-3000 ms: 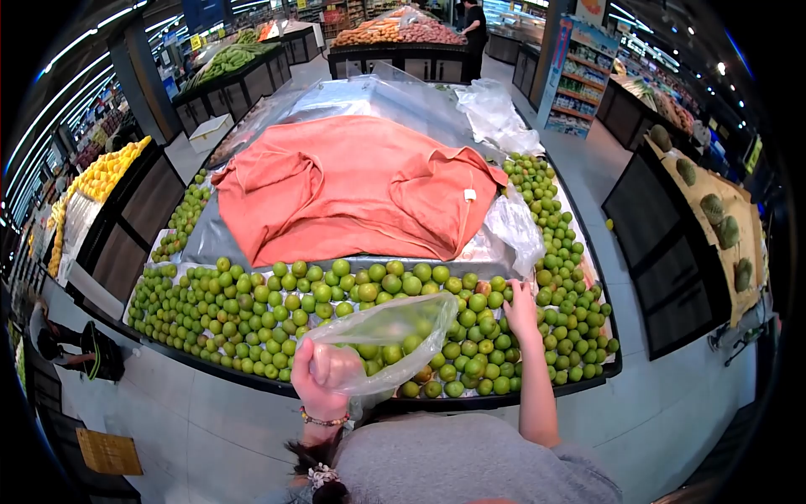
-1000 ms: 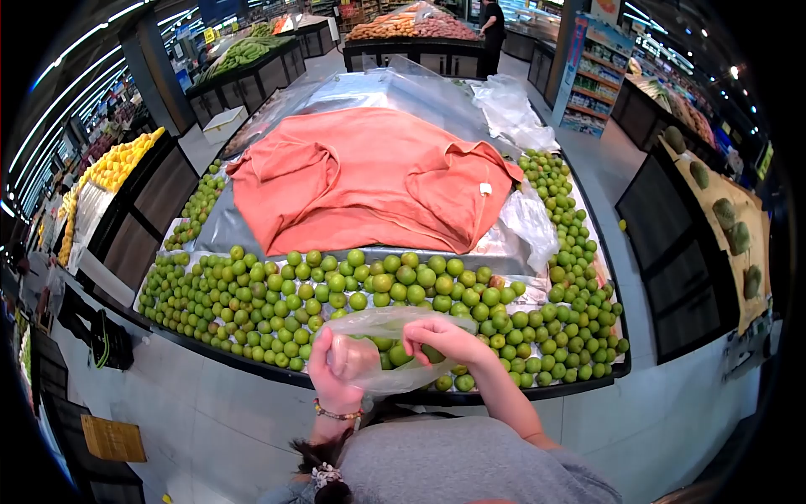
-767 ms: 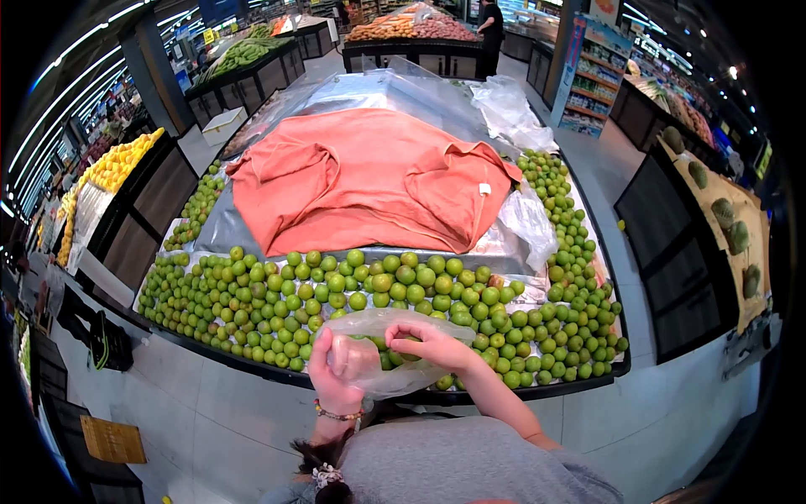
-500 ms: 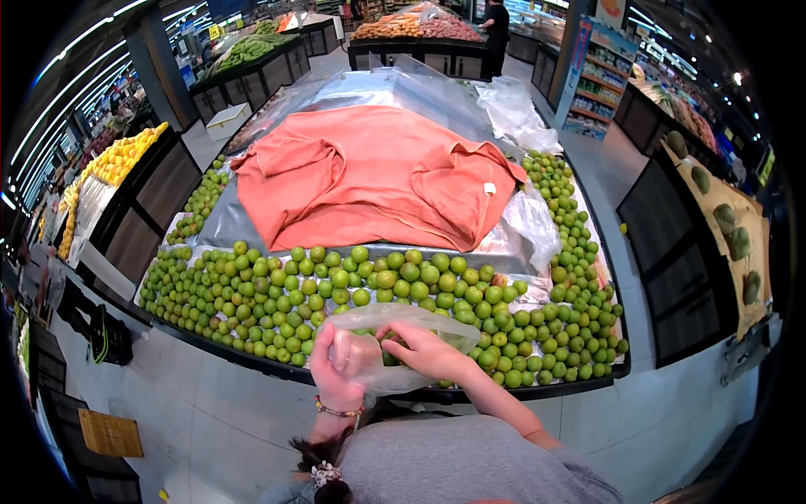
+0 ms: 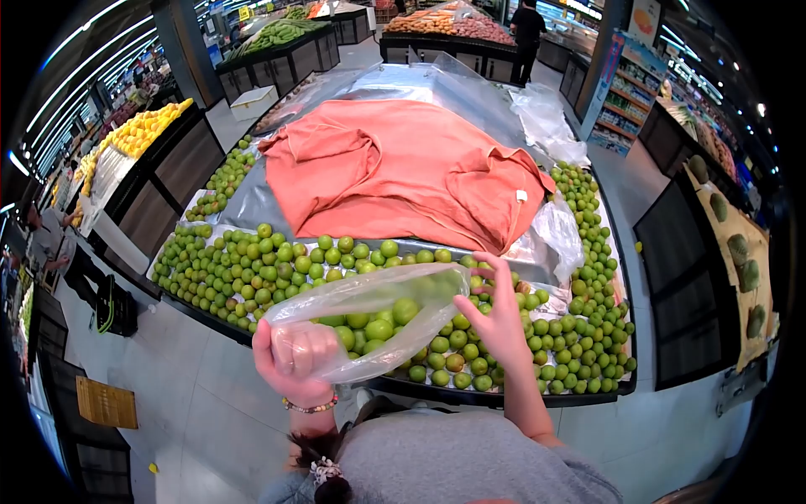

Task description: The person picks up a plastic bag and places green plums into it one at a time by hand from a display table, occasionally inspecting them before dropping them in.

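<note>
My left hand (image 5: pixel 294 357) grips the bunched edge of a clear plastic bag (image 5: pixel 369 307), held up in front of me with its mouth wide. Several green fruits (image 5: pixel 378 328) show through the bag's film. My right hand (image 5: pixel 495 319) hovers just right of the bag's mouth, fingers spread and empty, above the pile of green fruit (image 5: pixel 277 269) on the display stand.
An orange cloth (image 5: pixel 403 168) covers the middle of the stand (image 5: pixel 504 396), with clear plastic sheeting (image 5: pixel 546 126) beyond it. More green fruit (image 5: pixel 588 244) runs along the right side. Yellow fruit (image 5: pixel 143 130) sits on a stand at left. A person (image 5: pixel 529 25) stands far back.
My right hand came out of the bag and opened beside its mouth. My left hand raised the bag, whose mouth now gapes wider. The view shifted left and down.
</note>
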